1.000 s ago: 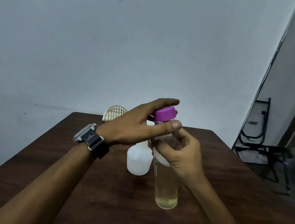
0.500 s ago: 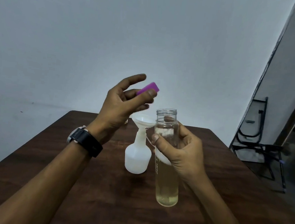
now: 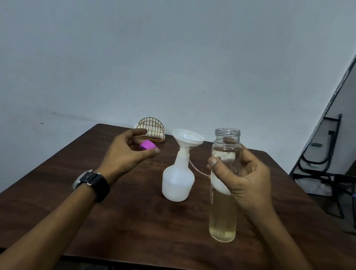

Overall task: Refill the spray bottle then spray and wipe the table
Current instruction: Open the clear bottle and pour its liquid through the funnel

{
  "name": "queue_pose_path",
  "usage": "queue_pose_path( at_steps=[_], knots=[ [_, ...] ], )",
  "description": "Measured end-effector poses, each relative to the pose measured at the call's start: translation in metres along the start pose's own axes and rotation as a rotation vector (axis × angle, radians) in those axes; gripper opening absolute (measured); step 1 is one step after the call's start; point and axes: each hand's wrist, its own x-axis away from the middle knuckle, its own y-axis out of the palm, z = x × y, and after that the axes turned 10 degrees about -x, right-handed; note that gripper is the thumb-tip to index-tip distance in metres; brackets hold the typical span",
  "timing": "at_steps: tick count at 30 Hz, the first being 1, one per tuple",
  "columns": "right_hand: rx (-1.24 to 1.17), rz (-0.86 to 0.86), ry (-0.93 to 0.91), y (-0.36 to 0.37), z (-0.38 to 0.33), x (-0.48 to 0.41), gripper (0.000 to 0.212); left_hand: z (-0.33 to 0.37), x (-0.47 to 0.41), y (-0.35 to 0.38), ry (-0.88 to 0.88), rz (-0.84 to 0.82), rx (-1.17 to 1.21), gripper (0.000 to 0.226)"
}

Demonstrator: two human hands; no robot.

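Uncapped refill bottle (image 3: 222, 219): upright, gripped round by right hand (image 3: 248, 183), mouth just right of funnel (image 3: 187, 137) seated in spray bottle (image 3: 177, 183); left hand (image 3: 124, 154) pinches purple cap (image 3: 148, 145).

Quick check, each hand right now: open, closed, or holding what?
Left hand: pinches the purple cap.
Right hand: grips the clear bottle, uncapped.

Narrow gap between funnel (image 3: 187, 136) and bottle (image 3: 222, 219)
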Motion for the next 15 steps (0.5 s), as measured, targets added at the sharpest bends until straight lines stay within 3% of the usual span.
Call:
queue_pose_path(
  at_steps=[3,7,11,15],
  knots=[
    [0.034,0.021,0.012,-0.005,0.003,0.0,0.033,-0.021,0.002,-0.003,-0.071,-0.001,-0.04,0.071],
    [0.074,0.043,0.025,-0.007,0.008,0.001,0.036,-0.039,0.012,0.001,-0.174,-0.246,-0.282,0.072],
    [0.074,0.06,0.026,-0.009,0.011,0.0,0.035,-0.048,0.019,0.013,-0.137,-0.371,-0.553,0.079],
    [0.07,0.042,0.027,-0.01,0.012,-0.002,0.033,-0.045,0.017,0.018,-0.113,-0.399,-0.672,0.093]
  ],
)
